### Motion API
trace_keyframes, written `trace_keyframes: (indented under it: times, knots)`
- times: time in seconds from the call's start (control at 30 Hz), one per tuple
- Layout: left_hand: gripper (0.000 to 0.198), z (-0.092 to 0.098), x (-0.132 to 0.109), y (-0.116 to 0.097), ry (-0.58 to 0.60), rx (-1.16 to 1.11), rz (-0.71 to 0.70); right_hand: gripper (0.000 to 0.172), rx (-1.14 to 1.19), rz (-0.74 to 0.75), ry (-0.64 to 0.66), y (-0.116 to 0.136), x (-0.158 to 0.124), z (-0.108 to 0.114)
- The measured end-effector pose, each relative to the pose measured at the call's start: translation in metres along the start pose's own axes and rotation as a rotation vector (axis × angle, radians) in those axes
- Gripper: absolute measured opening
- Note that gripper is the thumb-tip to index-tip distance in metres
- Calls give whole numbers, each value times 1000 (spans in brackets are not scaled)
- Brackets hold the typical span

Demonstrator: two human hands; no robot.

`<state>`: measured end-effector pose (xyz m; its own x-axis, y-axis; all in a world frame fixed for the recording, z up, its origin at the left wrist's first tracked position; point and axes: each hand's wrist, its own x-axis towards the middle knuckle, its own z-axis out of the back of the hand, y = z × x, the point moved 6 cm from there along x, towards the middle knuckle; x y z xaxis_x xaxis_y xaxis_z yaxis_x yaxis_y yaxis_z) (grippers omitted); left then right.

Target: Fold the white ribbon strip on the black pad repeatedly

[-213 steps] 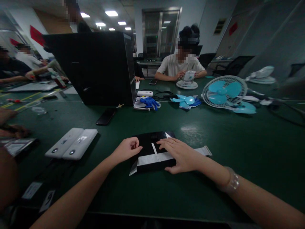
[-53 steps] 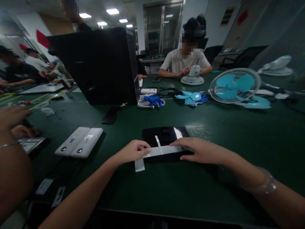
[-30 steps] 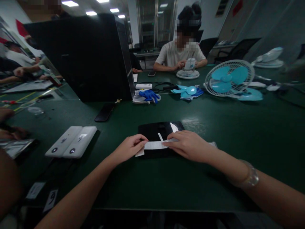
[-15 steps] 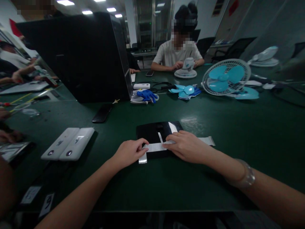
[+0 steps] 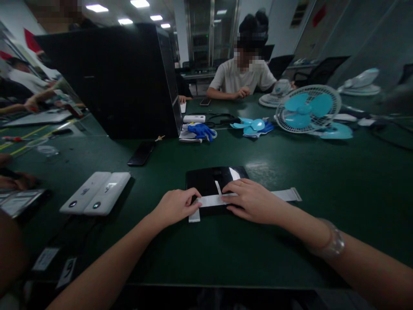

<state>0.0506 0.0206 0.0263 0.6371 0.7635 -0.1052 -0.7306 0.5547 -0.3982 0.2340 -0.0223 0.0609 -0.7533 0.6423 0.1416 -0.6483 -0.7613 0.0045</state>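
A flat black glossy box lies on the green table in front of me. A white paper strip runs across its near edge, one end sticking out right, the other hanging off the front left corner. My left hand is curled, its fingertips pinching the strip's left end at the box corner. My right hand lies flat with fingers stretched out, pressing the strip onto the box. A clear bracelet is on my right wrist.
Two white oblong devices lie to the left, a black phone beyond them. A large black case stands behind. Blue gloves, blue fan blades and a fan sit farther back. A person sits opposite; another person's arm is at far left.
The strip has slid right, more of it showing past my right hand. My left hand stays pinched at the box's left corner. The person opposite has set the fan part aside.
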Motion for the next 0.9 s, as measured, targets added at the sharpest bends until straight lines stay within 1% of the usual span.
trace_keyframes:
  times: [0.1, 0.2, 0.27, 0.37, 0.4, 0.43, 0.5, 0.53, 0.57, 0.77, 0.9]
  knots:
    - [26, 2, 0, 1, -18, -2, -4, 29, 64, 42, -24, 2, -1, 2]
    - [29, 4, 1, 4, -63, -26, 12, 32, 111, 29, -15, 3, -1, 1]
    - [29, 6, 1, 8, -105, -52, 49, 33, 127, 12, -5, 2, -1, 0]
    - [27, 8, 1, 17, -167, -64, 147, 35, 168, 9, -2, -4, -2, -1]
    - [27, 9, 1, 20, -180, -59, 181, 39, 185, 0, 0, -7, -3, -2]
    - [27, 10, 1, 22, -187, -51, 211, 47, 200, -15, 3, -12, -4, -3]
    - [27, 11, 1, 26, -189, -33, 259, 69, 217, -46, 24, -21, -5, -7]
    - [27, 12, 1, 28, -189, -25, 277, 78, 222, -58, 36, -24, -5, -9]
    - [27, 12, 1, 29, -188, -20, 292, 83, 226, -67, 45, -27, -6, -11]
    - [28, 11, 1, 32, -139, -45, 333, 87, 202, -80, 53, -30, -4, -14]
    - [28, 10, 1, 32, -142, -28, 323, 89, 182, -87, 70, -31, -4, -12]
